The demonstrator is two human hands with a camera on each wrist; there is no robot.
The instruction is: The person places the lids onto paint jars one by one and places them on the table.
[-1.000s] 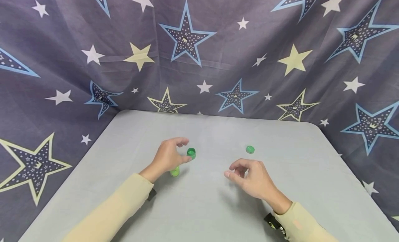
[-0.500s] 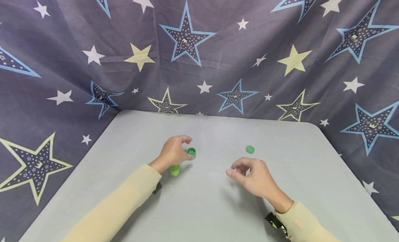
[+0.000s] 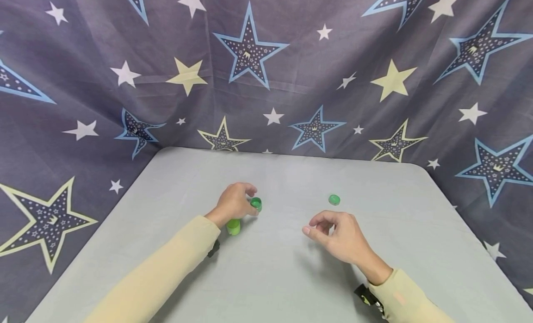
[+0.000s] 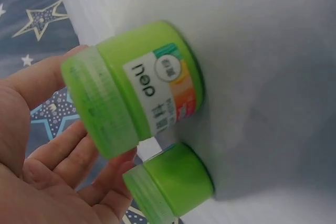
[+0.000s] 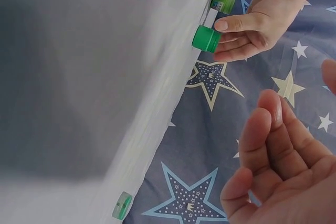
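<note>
My left hand (image 3: 234,201) is at a small darker green paint jar (image 3: 256,204), its fingers curved past the far side and its thumb at the near side. The jar has an open top. In the right wrist view the thumb lies right at the rim of this green jar (image 5: 203,39). Below my left wrist stands a light green jar (image 3: 233,227); the left wrist view shows a labelled light green jar (image 4: 126,85) and another light green jar (image 4: 170,179) behind it. My right hand (image 3: 336,235) hovers with loosely curled fingers, holding nothing.
A round green lid (image 3: 334,200) lies on the table beyond my right hand. The grey-covered table (image 3: 275,276) meets a dark star-patterned curtain (image 3: 283,82) at its back and sides.
My left hand has moved right and forward to the darker green jar, and its fingertips and thumb have drawn nearer to it. My right hand has barely shifted. Jars and lid have stayed put.
</note>
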